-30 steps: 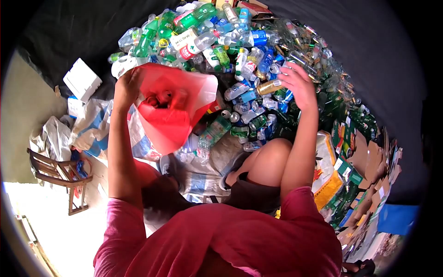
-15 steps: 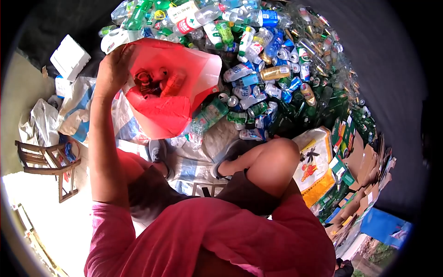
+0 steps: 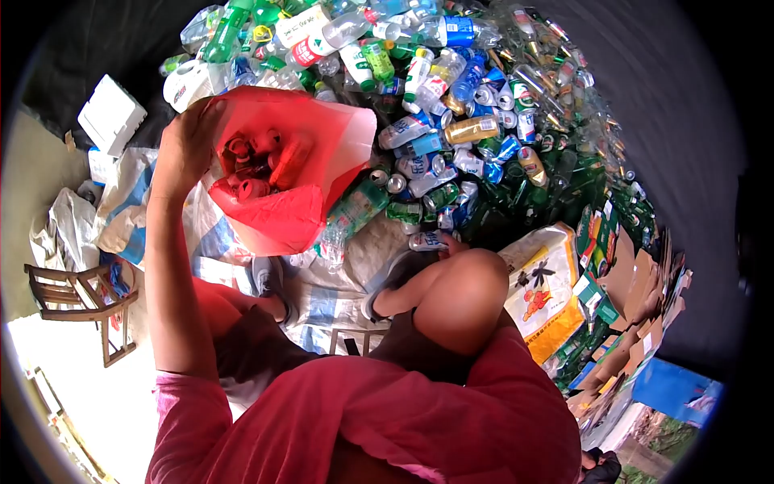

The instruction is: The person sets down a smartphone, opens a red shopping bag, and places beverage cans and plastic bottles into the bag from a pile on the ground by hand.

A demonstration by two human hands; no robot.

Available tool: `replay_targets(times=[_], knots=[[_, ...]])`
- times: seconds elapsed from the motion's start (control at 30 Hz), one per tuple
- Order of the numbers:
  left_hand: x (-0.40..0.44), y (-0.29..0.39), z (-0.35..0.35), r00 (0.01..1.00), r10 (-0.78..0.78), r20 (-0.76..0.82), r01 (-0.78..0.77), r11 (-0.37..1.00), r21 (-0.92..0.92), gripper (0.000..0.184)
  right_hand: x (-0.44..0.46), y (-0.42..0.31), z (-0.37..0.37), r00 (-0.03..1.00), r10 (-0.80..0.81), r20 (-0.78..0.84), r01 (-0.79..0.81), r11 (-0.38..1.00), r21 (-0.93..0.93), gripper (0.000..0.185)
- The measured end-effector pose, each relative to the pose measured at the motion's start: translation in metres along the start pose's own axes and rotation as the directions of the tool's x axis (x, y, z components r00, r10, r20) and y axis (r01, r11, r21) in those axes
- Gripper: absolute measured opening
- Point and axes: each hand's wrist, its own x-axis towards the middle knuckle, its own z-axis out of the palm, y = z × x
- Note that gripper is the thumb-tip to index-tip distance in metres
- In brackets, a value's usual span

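Head view: on my feed the right hand (image 3: 455, 245), raised over the heap of cans and bottles (image 3: 472, 129) a second ago, is now low by the right knee (image 3: 476, 282), so work sits at the heap's near edge; it seems to touch a white-and-blue can (image 3: 427, 240), but I cannot tell how spread that grip is. The left hand (image 3: 190, 131) clasps the rim of a red bag (image 3: 272, 219), its mouth wide, red cans (image 3: 282, 165) inside

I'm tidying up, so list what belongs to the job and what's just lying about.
Likely job:
red bag in the left hand
cans inside it
blue-and-white can by the right hand

Likely lying about:
wooden chair
white box
printed sack
cardboard
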Motion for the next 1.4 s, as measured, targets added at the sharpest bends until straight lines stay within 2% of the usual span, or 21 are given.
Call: replay_targets(times=[0.1,0.2,0.27,0.3,0.4,0.43,0.5,0.53,0.63,0.77,0.87,0.9,0.93,0.97,1.03,1.1,1.17,1.2,1.3,1.33,1.4], knots=[[0.002,-0.005,0.004,0.999,0.047,-0.011,-0.048,0.999,-0.026,0.04,-0.005,-0.011,-0.011,0.998,0.063,0.023,-0.065,0.996,0.056,0.029],[0.001,-0.005,0.004,0.997,0.079,-0.014,-0.079,0.996,0.029,0.037,-0.015,-0.032,-0.035,0.997,0.076,0.026,-0.081,0.957,0.28,0.031],[0.0,-0.008,0.005,0.994,0.105,-0.021,-0.104,0.993,0.055,0.036,-0.022,-0.048,-0.055,0.995,-0.077,-0.06,0.097,0.868,0.487,0.038],[0.001,-0.014,0.007,0.974,0.222,-0.041,-0.222,0.975,-0.017,0.035,-0.026,-0.057,-0.067,0.966,-0.199,-0.164,0.257,0.716,0.649,0.045],[-0.007,-0.004,0.005,0.978,0.204,-0.053,-0.203,0.979,0.023,0.034,-0.072,-0.117,-0.132,0.899,-0.363,-0.246,0.425,0.586,0.689,0.038],[-0.01,-0.001,0.004,0.991,0.131,-0.028,-0.131,0.991,0.004,0.035,-0.078,-0.136,-0.153,0.892,-0.392,-0.224,0.433,0.605,0.668,0.042],[-0.008,-0.017,0.008,0.972,0.229,-0.058,-0.226,0.973,0.046,0.036,-0.103,-0.179,-0.187,0.868,-0.418,-0.269,0.485,0.595,0.641,0.048],[-0.011,-0.015,0.003,0.976,0.211,-0.059,-0.208,0.977,0.05,0.036,-0.123,-0.203,-0.205,0.829,-0.518,-0.211,0.525,0.591,0.613,0.045],[-0.014,-0.01,-0.002,0.98,0.186,-0.067,-0.184,0.982,0.028,0.037,-0.2,-0.281,-0.216,0.752,-0.624,-0.213,0.602,0.519,0.606,0.034],[-0.004,-0.036,0.013,0.981,0.186,-0.048,-0.182,0.979,0.089,0.037,-0.253,-0.335,-0.147,0.659,-0.749,-0.073,0.633,0.5,0.591,0.029],[-0.024,-0.005,0.008,0.973,0.223,-0.062,-0.221,0.975,0.033,0.038,-0.257,-0.337,-0.056,0.59,-0.808,-0.003,0.704,0.512,0.492,0.035],[-0.023,-0.008,0.017,0.976,0.21,-0.051,-0.203,0.972,0.12,0.037,-0.237,-0.336,-0.024,0.401,-0.91,-0.11,0.909,0.379,0.175,0.041],[-0.026,0.003,0.016,0.973,0.231,-0.016,-0.231,0.973,0.018,0.036,-0.284,-0.34,-0.023,0.277,-0.95,-0.145,0.959,0.263,0.11,0.046],[-0.029,0.008,0.017,0.957,0.287,-0.032,-0.287,0.958,0.013,0.036,-0.307,-0.343,-0.019,0.275,-0.955,-0.11,0.96,0.267,0.082,0.046],[-0.033,0.022,0.018,0.976,0.216,0.005,-0.216,0.974,0.064,0.037,-0.312,-0.344,0.002,0.212,-0.976,-0.048,0.977,0.211,0.025,0.039],[-0.036,0.025,0.022,0.969,0.246,-0.007,-0.246,0.969,-0.001,0.037,-0.293,-0.342,0.026,0.34,-0.935,0.104,0.94,0.335,-0.061,0.034],[-0.04,0.032,0.024,0.967,0.254,0.015,-0.254,0.967,-0.002,0.037,-0.277,-0.345,0.048,0.422,-0.885,0.197,0.89,0.446,0.094,0.029],[-0.042,0.036,0.022,0.963,0.268,0.038,-0.268,0.963,-0.006,0.036,-0.259,-0.349,0.061,0.424,-0.884,0.195,0.889,0.448,0.098,0.029],[-0.049,0.041,0.022,0.956,0.287,0.062,-0.282,0.956,-0.086,0.037,-0.215,-0.36,0.091,0.39,-0.818,0.423,0.916,0.391,-0.089,0.044],[-0.05,0.041,0.023,0.951,0.306,0.044,-0.301,0.948,-0.102,0.036,-0.207,-0.362,0.099,0.404,-0.768,0.497,0.828,0.538,0.159,0.041],[-0.05,0.039,0.018,0.959,0.279,0.04,-0.275,0.958,-0.076,0.036,-0.203,-0.364,0.107,0.362,-0.686,0.631,0.407,0.725,0.556,0.036]])
